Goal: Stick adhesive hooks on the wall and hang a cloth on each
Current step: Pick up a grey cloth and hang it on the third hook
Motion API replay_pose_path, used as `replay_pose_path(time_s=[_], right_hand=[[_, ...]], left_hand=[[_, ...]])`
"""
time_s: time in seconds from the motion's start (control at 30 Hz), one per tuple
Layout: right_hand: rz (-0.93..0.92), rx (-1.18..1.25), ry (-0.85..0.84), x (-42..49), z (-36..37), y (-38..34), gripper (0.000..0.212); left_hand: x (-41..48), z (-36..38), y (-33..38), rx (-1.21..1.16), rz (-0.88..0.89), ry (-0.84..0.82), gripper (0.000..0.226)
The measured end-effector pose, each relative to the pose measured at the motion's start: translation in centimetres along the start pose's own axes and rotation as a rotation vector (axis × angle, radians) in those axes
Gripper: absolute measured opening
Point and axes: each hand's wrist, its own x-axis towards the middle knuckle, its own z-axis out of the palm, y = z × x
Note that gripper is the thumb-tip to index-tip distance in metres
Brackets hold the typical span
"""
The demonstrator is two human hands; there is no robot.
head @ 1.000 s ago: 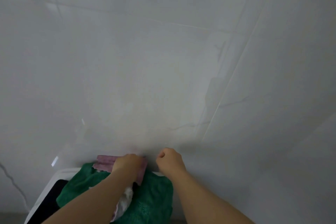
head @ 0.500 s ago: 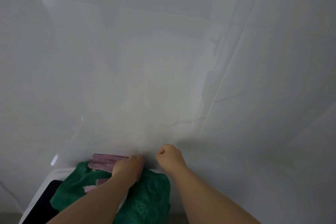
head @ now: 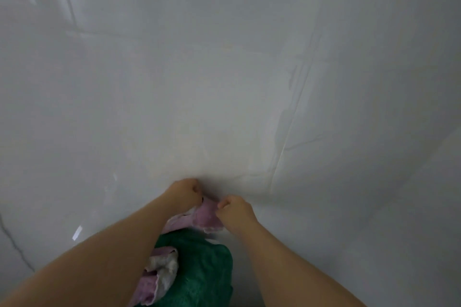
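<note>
Nearest you: two bare forearms, your left forearm (head: 99, 257) entering from the lower left, your right forearm (head: 287, 269) from the lower right. Between them lies one green cloth (head: 202, 271), bunched low in the view; what it rests on is hidden.

Over the green cloth's left part hangs a fold of pink cloth (head: 207, 215) with a whitish underside. Its lower fold passes behind your left forearm, so you cannot tell whether the pink fabric is one piece or two.

Farther on: two hands, both with fingers curled. Your left hand (head: 185, 190) grips the pink cloth at its top edge, knuckles close against the wall. Your right hand (head: 235, 212) pinches the same cloth's right edge between thumb and fingers, just beside and slightly lower than the left. The cloth's upper part is stretched between them. One small dark spot (head: 202, 199) sits at the cloth's top edge, too small to identify.

Farthest: the wall (head: 224, 70), pale glossy tile, with one slanted seam (head: 294, 112) at right and one seam crossing the upper left.
</note>
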Motion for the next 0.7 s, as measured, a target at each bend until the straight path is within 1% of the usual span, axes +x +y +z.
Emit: replay_pose_path(time_s=[0.03, 0.1, 0.13, 0.17, 0.23, 0.3, 0.37, 0.43, 0.5, 0.6, 0.63, 0.67, 0.7], right_hand=[[-0.02, 0.031, -0.001, -0.5, -0.3, -0.5, 0.015], [-0.072, 0.121, -0.016, -1.2, -0.9, -1.5, 0.017], [-0.098, 0.132, -0.001, -2.0, -1.6, -2.2, 0.019], [-0.115, 0.12, 0.03, -2.7, -2.3, -2.8, 0.022], [-0.143, 0.09, 0.129, -4.4, -4.5, -3.9, 0.026], [-0.178, 0.071, 0.224, -6.1, -7.2, -4.6, 0.021], [-0.216, 0.04, 0.294, -8.2, -10.3, -5.0, 0.015], [-0.23, 0.021, 0.359, -10.4, -13.3, -4.9, 0.019], [-0.195, 0.0, 0.398, -12.1, -16.1, -4.8, 0.02], [-0.135, -0.045, 0.461, -14.9, -20.1, -4.2, 0.01], [-0.129, -0.034, 0.482, -15.9, -21.2, -4.0, 0.017], [-0.133, 0.008, 0.473, -16.8, -22.2, -3.8, 0.028], [-0.146, 0.053, 0.455, -17.7, -23.2, -3.7, 0.033]], left_hand=[[-0.5, -0.8, 0.7, -0.091, 0.021, 0.04, 0.01], [-1.4, -2.1, 2.1, -0.274, 0.048, 0.076, 0.016], [-2.1, -3.0, 3.2, -0.343, 0.072, 0.082, 0.014], [-2.8, -3.6, 4.1, -0.395, 0.104, 0.078, 0.011], [-4.4, -5.0, 6.6, -0.459, 0.19, 0.054, 0.015], [-5.7, -6.1, 9.0, -0.464, 0.272, 0.063, 0.019], [-7.1, -7.2, 11.5, -0.445, 0.344, 0.107, 0.018], [-8.7, -8.0, 13.9, -0.408, 0.404, 0.14, 0.015], [-9.7, -8.2, 16.0, -0.386, 0.446, 0.154, 0.014], [-12.1, -7.9, 20.1, -0.354, 0.558, 0.145, 0.01], [-12.9, -7.7, 21.6, -0.353, 0.607, 0.129, 0.009], [-13.7, -7.5, 23.0, -0.353, 0.65, 0.109, 0.007], [-14.4, -7.3, 24.4, -0.349, 0.69, 0.084, 0.004]])
